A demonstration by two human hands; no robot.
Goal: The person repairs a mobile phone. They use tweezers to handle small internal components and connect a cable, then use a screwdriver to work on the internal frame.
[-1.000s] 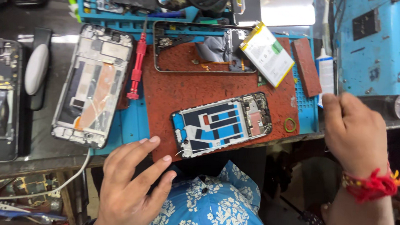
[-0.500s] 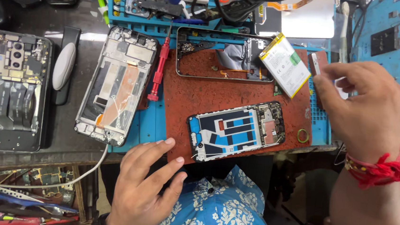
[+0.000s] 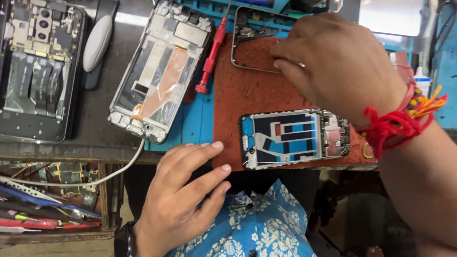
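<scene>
Your right hand (image 3: pixel 342 64) sat upper centre-right of the frame, knuckles up, fingertips pressed together on the lower edge of the thin phone frame (image 3: pixel 257 44) lying on the red-brown mat (image 3: pixel 242 97). Whether anything was pinched between the fingertips could not be told. The frame's long axis ran left-right across the picture, its left end near the red screwdriver (image 3: pixel 211 56), its right part hidden under your hand.

Your left hand (image 3: pixel 182 195) lay flat at lower centre, fingers spread, tips touching the near edge of the mat and holding nothing. Just right of it lay the opened phone with blue inner plate (image 3: pixel 293 139), long axis also left-right, slightly tilted.

Half a second earlier your right hand was farther right, by the yellow-edged battery; since then it crossed left onto the frame and covered the battery. Your left hand kept its place.
</scene>
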